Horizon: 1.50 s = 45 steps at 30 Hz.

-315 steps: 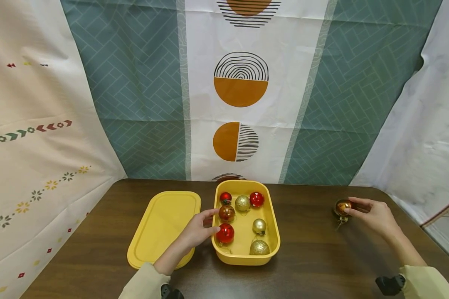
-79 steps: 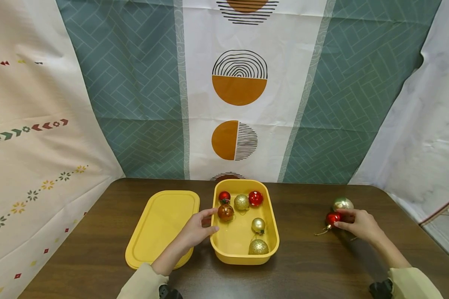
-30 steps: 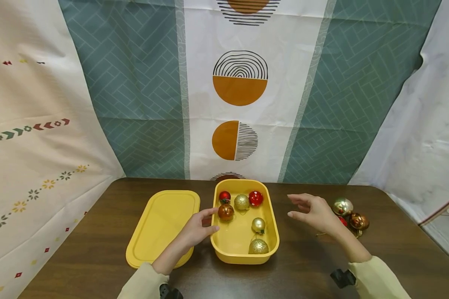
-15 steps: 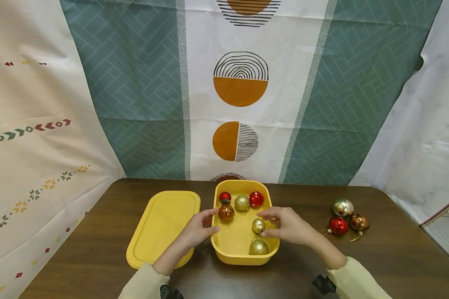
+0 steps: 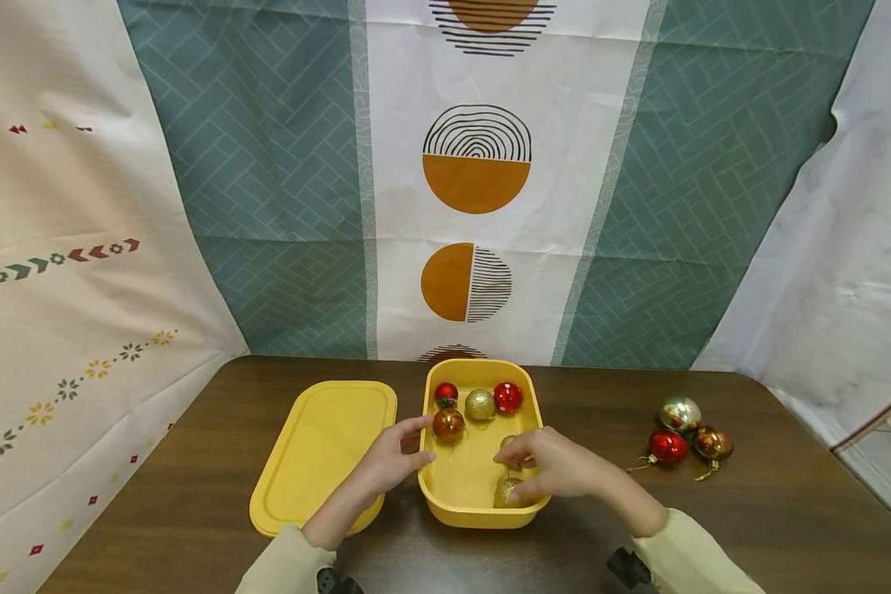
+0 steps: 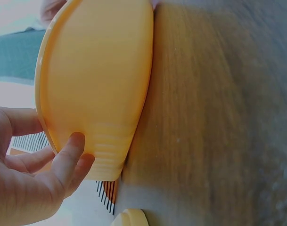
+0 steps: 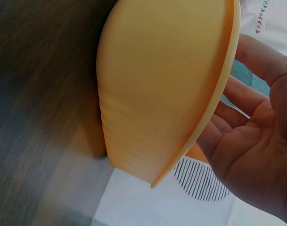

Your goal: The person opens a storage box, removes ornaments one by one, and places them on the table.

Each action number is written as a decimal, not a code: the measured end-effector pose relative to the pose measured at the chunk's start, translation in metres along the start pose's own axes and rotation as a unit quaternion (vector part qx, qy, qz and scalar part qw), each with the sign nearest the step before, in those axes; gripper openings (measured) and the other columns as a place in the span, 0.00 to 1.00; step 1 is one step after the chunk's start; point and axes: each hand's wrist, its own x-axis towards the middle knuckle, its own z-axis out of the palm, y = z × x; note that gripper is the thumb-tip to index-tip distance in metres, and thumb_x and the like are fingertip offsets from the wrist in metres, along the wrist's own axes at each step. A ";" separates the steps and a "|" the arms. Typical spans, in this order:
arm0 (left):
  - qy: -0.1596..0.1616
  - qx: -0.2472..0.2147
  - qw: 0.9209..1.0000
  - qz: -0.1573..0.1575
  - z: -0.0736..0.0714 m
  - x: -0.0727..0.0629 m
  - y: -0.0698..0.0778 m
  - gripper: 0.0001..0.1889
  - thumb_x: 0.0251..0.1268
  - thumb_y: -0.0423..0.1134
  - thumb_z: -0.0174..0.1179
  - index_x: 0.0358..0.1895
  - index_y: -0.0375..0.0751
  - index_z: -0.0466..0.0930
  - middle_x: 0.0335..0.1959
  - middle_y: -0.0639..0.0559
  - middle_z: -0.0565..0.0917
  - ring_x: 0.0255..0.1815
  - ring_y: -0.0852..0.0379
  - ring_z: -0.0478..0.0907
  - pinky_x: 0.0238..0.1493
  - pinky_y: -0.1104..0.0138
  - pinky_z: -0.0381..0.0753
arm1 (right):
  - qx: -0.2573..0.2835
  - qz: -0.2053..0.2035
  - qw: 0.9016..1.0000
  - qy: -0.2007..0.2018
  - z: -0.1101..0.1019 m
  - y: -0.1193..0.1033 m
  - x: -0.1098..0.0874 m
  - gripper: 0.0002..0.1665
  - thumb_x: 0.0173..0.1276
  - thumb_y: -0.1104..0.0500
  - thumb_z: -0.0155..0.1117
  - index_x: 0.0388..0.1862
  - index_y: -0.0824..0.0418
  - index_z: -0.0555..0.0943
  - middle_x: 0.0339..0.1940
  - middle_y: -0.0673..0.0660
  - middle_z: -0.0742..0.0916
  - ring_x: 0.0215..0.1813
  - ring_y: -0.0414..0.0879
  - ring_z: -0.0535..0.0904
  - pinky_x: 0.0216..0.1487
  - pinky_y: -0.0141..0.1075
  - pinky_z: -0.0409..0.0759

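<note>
A yellow plastic box [image 5: 460, 487] holds several Christmas baubles. My left hand [image 5: 392, 454] grips its left rim; in the left wrist view the fingertips press the outer wall. Reaching over the right rim, my right hand [image 5: 557, 466] has its index finger and thumb spread around a gold glitter bauble [image 5: 502, 492] at the near right. That hand partly covers this bauble and a smaller gold bauble [image 5: 508, 441] behind it. Farther back in the box lie an amber bauble [image 5: 449, 425], a small red bauble [image 5: 446, 393], another gold glitter bauble [image 5: 479, 405] and a white-dotted red bauble [image 5: 508, 398].
Left of the box a yellow lid [image 5: 327, 454] lies flat on the dark wooden table [image 5: 601, 544]. A pale gold bauble [image 5: 680, 413], a red bauble [image 5: 668, 447] and a copper bauble [image 5: 713, 443] sit together on the right. Patterned cloth [image 5: 289, 206] hangs behind.
The red bauble from the box now lies beside the pale gold and copper ones on the right. My right hand has moved left into the box, then nearer. The left hand stays put.
</note>
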 end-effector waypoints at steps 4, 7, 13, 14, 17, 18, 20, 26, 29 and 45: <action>-0.001 0.000 1.000 0.004 0.000 0.000 0.000 0.26 0.57 0.29 0.59 0.61 0.33 0.67 0.60 0.35 0.69 0.57 0.38 0.69 0.49 0.56 0.76 | -0.029 -0.009 0.999 -0.022 0.002 -0.004 0.002 0.20 0.47 0.63 0.71 0.41 0.70 0.82 0.34 0.54 0.84 0.38 0.42 0.79 0.41 0.34 0.79; -0.001 -0.002 1.000 0.006 0.001 0.000 -0.001 0.26 0.57 0.29 0.59 0.61 0.33 0.67 0.59 0.35 0.70 0.57 0.39 0.69 0.48 0.56 0.77 | -0.064 -0.019 0.997 -0.025 0.004 -0.007 0.004 0.17 0.46 0.65 0.70 0.38 0.68 0.83 0.30 0.51 0.83 0.34 0.38 0.77 0.37 0.29 0.77; -0.003 -0.006 1.000 0.005 0.001 0.001 0.000 0.26 0.57 0.29 0.59 0.61 0.33 0.67 0.59 0.36 0.70 0.56 0.39 0.69 0.47 0.58 0.77 | -0.109 -0.026 0.993 -0.028 0.006 -0.008 0.006 0.14 0.45 0.66 0.69 0.35 0.66 0.84 0.28 0.49 0.83 0.31 0.34 0.75 0.34 0.25 0.74; -0.003 -0.006 1.000 0.005 0.001 0.001 0.000 0.26 0.57 0.29 0.59 0.61 0.33 0.67 0.59 0.36 0.70 0.57 0.39 0.69 0.47 0.58 0.77 | -0.113 -0.027 0.993 -0.029 0.006 -0.007 0.006 0.14 0.45 0.66 0.69 0.34 0.66 0.84 0.28 0.49 0.83 0.31 0.34 0.75 0.34 0.25 0.74; -0.002 -0.005 1.000 0.004 0.001 0.000 0.000 0.26 0.57 0.29 0.59 0.61 0.33 0.67 0.59 0.36 0.70 0.57 0.39 0.69 0.47 0.58 0.77 | -0.121 -0.031 0.992 -0.030 0.006 -0.007 0.006 0.13 0.45 0.65 0.70 0.33 0.65 0.84 0.27 0.47 0.83 0.30 0.33 0.75 0.33 0.24 0.74; -0.002 -0.005 1.000 0.003 0.001 0.000 0.000 0.26 0.57 0.29 0.59 0.61 0.33 0.67 0.59 0.36 0.70 0.57 0.39 0.69 0.47 0.57 0.77 | -0.122 -0.032 0.992 -0.030 0.006 -0.007 0.006 0.12 0.46 0.65 0.70 0.33 0.64 0.85 0.27 0.47 0.82 0.30 0.33 0.74 0.32 0.24 0.73; -0.002 -0.005 1.000 0.003 0.001 0.000 0.001 0.26 0.57 0.29 0.59 0.61 0.33 0.67 0.59 0.36 0.70 0.57 0.39 0.69 0.48 0.57 0.77 | -0.117 -0.033 0.992 -0.028 0.006 -0.007 0.006 0.13 0.45 0.65 0.70 0.34 0.65 0.85 0.26 0.47 0.81 0.29 0.33 0.73 0.31 0.24 0.73; -0.001 -0.003 1.000 0.004 0.002 0.000 0.001 0.26 0.57 0.29 0.59 0.61 0.33 0.67 0.59 0.36 0.70 0.58 0.38 0.69 0.49 0.56 0.76 | -0.058 -0.013 0.998 0.006 0.003 -0.003 0.004 0.16 0.46 0.63 0.73 0.37 0.66 0.84 0.31 0.48 0.84 0.33 0.36 0.76 0.36 0.28 0.76; 0.000 -0.003 1.000 0.004 0.003 -0.001 0.002 0.26 0.57 0.30 0.59 0.61 0.33 0.67 0.59 0.35 0.70 0.57 0.38 0.69 0.49 0.55 0.76 | -0.037 -0.009 0.998 0.041 -0.001 0.000 0.001 0.17 0.48 0.63 0.72 0.38 0.66 0.83 0.36 0.52 0.85 0.39 0.40 0.80 0.40 0.32 0.79; 0.004 0.001 1.000 0.004 0.001 -0.001 0.002 0.26 0.57 0.30 0.59 0.61 0.33 0.67 0.59 0.35 0.70 0.58 0.38 0.68 0.52 0.53 0.74 | 0.088 0.045 0.975 0.199 -0.029 0.012 -0.026 0.24 0.53 0.58 0.70 0.47 0.68 0.80 0.46 0.62 0.83 0.48 0.52 0.80 0.48 0.41 0.77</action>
